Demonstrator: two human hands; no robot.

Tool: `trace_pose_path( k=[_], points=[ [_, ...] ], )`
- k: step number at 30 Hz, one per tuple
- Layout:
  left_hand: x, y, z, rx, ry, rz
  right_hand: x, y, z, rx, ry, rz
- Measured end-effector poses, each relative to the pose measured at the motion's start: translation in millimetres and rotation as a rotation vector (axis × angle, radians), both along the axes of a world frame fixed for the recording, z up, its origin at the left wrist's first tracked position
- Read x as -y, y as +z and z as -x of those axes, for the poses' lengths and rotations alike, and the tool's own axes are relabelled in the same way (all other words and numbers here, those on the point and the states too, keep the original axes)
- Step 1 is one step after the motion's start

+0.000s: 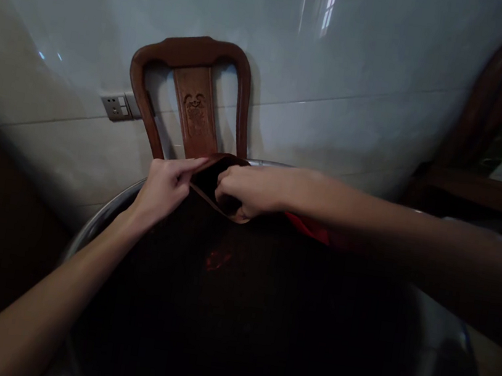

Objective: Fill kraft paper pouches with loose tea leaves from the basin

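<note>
Dark, brown-rimmed pouch [209, 201] is pinched at its left edge by the left hand [165, 185], held gaping in front of a chair [197, 103]. The right hand [251, 189] is curled in its mouth, fingertips hidden, grip can't be told. Lower part's kinda lost in shadow.

Carved wooden chair [198, 109] before pale tiled wall [366, 61]; wall socket [116, 107] beside chair back.

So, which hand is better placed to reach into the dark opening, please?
Probably the right hand: its curled fingers are at the dark opening, while the left hand seems to hold the brown rim at its left end.
</note>
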State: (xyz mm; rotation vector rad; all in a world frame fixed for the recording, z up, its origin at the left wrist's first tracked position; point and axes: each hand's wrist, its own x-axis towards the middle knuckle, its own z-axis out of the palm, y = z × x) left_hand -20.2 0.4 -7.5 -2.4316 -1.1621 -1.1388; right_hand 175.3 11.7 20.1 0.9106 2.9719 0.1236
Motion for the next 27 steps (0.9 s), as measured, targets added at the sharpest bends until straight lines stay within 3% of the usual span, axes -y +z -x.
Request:
trace_pose_path(
  k=[5, 9, 16, 19, 24, 27],
  points=[
    [1.0, 0.3, -0.4, -0.009, -0.016, -0.009, -0.2, -2.0, 0.7, 0.036, -0.043, -0.253],
    [-0.4, 0.4, 2.2, 0.005, -0.030, -0.023, -4.7, -1.5, -2.4, 0.047, -0.061, -0.162],
    [-1.2, -0.8, 2.5, 0.017, -0.040, -0.010, -1.6, -26.8, 3.5, 0.135, 0.030, -0.450],
    [-2.0, -0.6, 3.5, 0.024, -0.031, 0.018, -5.3, -25.8, 1.8, 0.080, -0.010, -0.414],
    [-6.0, -0.1, 7.8, 0.031, -0.002, 0.006, 5.0, -8.0, -11.5, -0.124, -0.078, -0.288],
    [-8.4, 0.0, 11.8, 0.054, 0.030, 0.020, 15.3, -6.6, -23.7, -0.184, -0.042, -0.206]
  ],
)
